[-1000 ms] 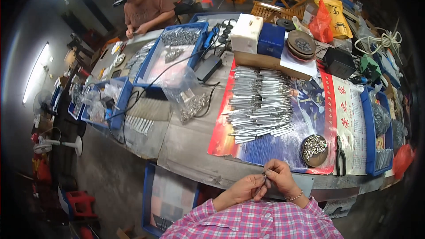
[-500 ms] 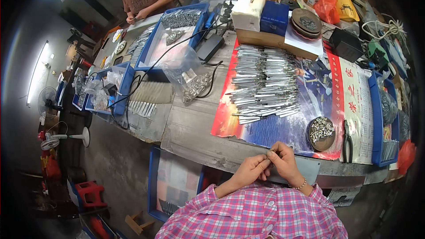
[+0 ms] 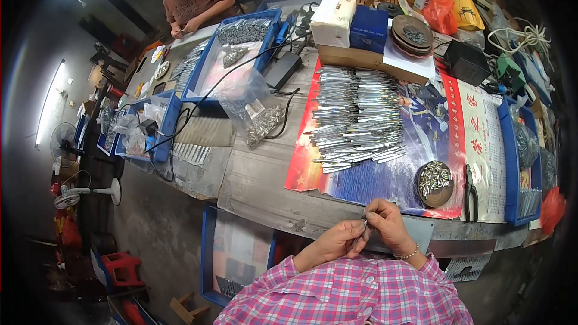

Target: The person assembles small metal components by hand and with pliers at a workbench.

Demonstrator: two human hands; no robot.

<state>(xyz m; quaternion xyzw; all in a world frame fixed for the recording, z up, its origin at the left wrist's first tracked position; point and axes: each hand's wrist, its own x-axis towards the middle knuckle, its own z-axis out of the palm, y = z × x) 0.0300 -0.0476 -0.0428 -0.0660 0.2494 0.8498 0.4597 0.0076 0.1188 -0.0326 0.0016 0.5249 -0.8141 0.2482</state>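
Just in front of the table's near edge, my left hand (image 3: 340, 242) and my right hand (image 3: 390, 229) meet, both closed in a pinch. Something small and dark shows between the fingertips, mostly hidden by them; I cannot make out its kind. Beyond the hands, slim silvery metal strips (image 3: 358, 120) lie in two stacked rows on a printed poster sheet (image 3: 385, 189). Nearest my right hand, to its upper right, sits a round brown dish (image 3: 439, 199) holding small shiny metal cylinders (image 3: 433, 176). Dark-handled pliers (image 3: 471, 198) lie right of the dish.
Blue trays stand at the right (image 3: 512, 204), at the far left (image 3: 191, 84) and below the table edge (image 3: 209, 265). A clear bag of metal parts (image 3: 260, 127) and a black cable (image 3: 211, 87) lie on the left. Across the table sits another person (image 3: 195, 3).
My fingers have shifted their pinch slightly, and a small dark bit now shows between the fingertips. The view has tilted a little. The other person's head and hands have moved slightly.
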